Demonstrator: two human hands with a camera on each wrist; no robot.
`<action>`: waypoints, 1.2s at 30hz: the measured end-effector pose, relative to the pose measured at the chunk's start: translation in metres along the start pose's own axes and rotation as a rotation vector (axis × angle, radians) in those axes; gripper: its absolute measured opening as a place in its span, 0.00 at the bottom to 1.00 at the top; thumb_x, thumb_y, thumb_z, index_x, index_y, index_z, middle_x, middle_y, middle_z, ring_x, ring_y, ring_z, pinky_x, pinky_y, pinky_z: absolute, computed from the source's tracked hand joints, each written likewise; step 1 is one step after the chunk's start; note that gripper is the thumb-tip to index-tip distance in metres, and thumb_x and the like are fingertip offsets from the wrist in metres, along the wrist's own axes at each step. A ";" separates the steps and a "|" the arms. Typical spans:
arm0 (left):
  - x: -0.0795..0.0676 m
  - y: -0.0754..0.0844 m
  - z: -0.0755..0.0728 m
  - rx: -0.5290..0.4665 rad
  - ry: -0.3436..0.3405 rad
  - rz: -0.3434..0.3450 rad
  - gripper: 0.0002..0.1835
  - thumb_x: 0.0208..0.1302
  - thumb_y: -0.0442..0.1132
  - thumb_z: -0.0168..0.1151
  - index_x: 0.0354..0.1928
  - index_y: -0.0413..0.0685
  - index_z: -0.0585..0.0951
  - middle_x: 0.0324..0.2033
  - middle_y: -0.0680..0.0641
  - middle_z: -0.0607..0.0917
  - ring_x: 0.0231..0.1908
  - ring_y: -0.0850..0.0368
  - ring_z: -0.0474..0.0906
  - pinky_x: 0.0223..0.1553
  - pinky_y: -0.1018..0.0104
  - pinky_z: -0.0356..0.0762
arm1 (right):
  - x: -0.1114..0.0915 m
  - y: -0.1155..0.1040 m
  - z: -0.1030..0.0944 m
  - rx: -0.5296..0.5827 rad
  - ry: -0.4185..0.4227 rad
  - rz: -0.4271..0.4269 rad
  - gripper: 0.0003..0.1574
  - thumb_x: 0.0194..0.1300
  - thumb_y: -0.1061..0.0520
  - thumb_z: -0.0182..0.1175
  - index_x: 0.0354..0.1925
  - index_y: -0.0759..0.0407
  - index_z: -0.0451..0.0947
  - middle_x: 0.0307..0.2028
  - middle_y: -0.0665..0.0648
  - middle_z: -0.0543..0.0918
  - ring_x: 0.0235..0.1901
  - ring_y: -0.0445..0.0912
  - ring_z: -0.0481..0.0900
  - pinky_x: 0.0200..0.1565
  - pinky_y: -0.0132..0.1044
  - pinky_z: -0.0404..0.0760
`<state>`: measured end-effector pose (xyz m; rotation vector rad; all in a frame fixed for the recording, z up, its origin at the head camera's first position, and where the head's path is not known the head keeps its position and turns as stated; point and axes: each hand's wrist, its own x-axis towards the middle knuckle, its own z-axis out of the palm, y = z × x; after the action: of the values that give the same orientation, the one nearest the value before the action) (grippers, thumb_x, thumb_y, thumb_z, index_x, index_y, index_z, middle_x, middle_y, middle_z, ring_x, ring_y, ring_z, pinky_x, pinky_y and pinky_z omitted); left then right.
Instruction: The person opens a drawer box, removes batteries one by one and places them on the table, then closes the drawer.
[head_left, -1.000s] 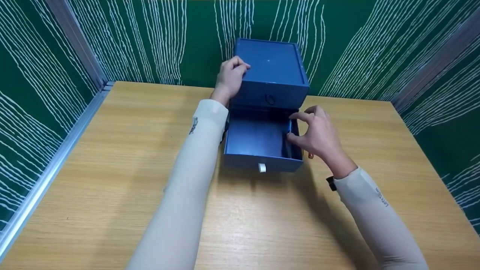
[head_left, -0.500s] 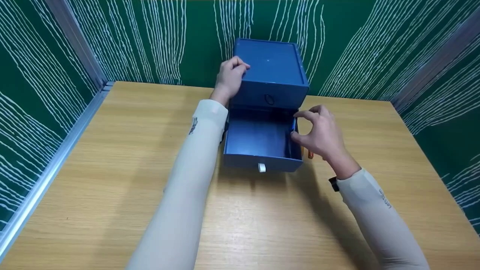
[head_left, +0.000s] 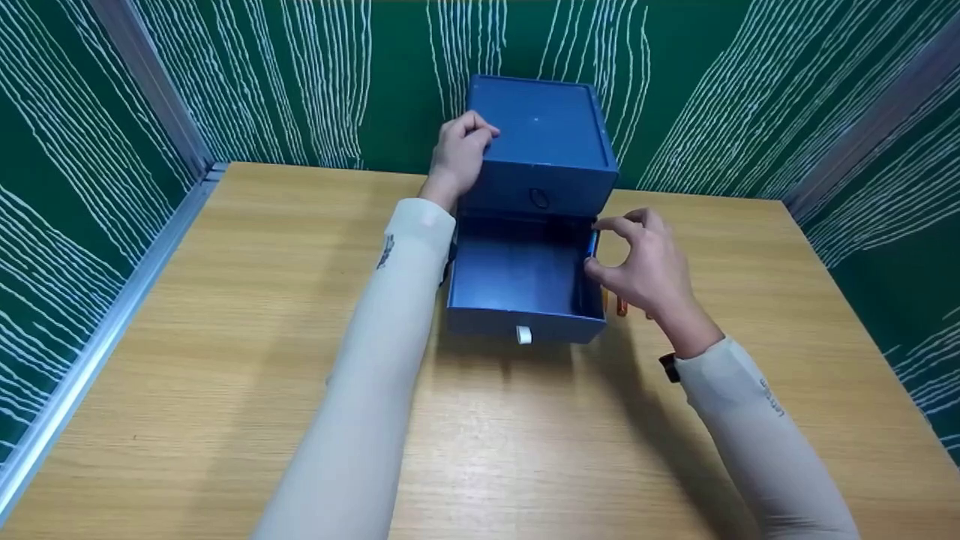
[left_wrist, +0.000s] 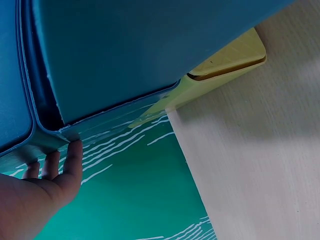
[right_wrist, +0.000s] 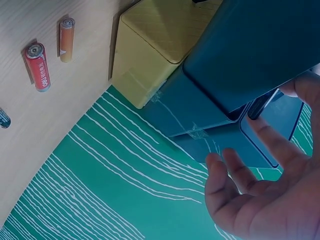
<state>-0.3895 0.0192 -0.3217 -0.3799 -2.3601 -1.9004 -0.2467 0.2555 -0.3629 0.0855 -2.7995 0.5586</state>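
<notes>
A blue drawer box (head_left: 540, 120) stands at the back of the table, with a blue drawer (head_left: 487, 322) pulled out below its top unit. My left hand (head_left: 459, 154) holds the box at its upper left edge; several fingers (left_wrist: 74, 162) lie against its side in the left wrist view. At the drawer's right wall, the thumb and index finger of my right hand (head_left: 646, 270) pinch a slim dark stick-like thing (right_wrist: 262, 104), whose kind I cannot tell. It shows as a narrow blue strip in the head view. The right hand's other fingers are loosely bent.
Beneath the blue units is a yellow one (right_wrist: 145, 55). On the table right of the box lie a red battery (right_wrist: 38, 67), an orange battery (right_wrist: 66, 40) and a dark green end of something (right_wrist: 4, 119). Green walls with white lines stand behind and at the sides.
My right hand has shifted slightly right, bringing the slim thing from inside the drawer to its right wall. More of the batteries shows beside the drawer. The left hand has stayed in place.
</notes>
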 end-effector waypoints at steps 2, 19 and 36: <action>0.000 -0.001 0.000 0.004 0.002 0.008 0.10 0.63 0.38 0.45 0.26 0.50 0.74 0.35 0.55 0.78 0.36 0.61 0.70 0.36 0.70 0.63 | -0.001 0.001 0.000 0.001 0.020 -0.012 0.29 0.45 0.41 0.63 0.48 0.45 0.74 0.50 0.59 0.67 0.48 0.53 0.62 0.41 0.52 0.68; -0.001 0.000 0.000 0.007 0.007 0.015 0.10 0.62 0.37 0.45 0.26 0.50 0.74 0.35 0.55 0.78 0.36 0.60 0.71 0.37 0.70 0.64 | -0.001 0.007 0.000 0.016 0.051 0.042 0.31 0.45 0.41 0.62 0.50 0.46 0.73 0.48 0.57 0.68 0.47 0.52 0.63 0.42 0.50 0.69; -0.001 0.000 0.000 -0.008 -0.001 0.008 0.11 0.63 0.38 0.44 0.26 0.50 0.74 0.36 0.55 0.78 0.34 0.60 0.70 0.34 0.70 0.63 | 0.002 0.016 0.000 -0.022 0.074 0.029 0.31 0.46 0.42 0.62 0.49 0.48 0.73 0.48 0.59 0.68 0.47 0.53 0.63 0.41 0.50 0.68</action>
<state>-0.3882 0.0186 -0.3216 -0.3910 -2.3486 -1.9078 -0.2506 0.2698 -0.3685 0.0187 -2.7382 0.5270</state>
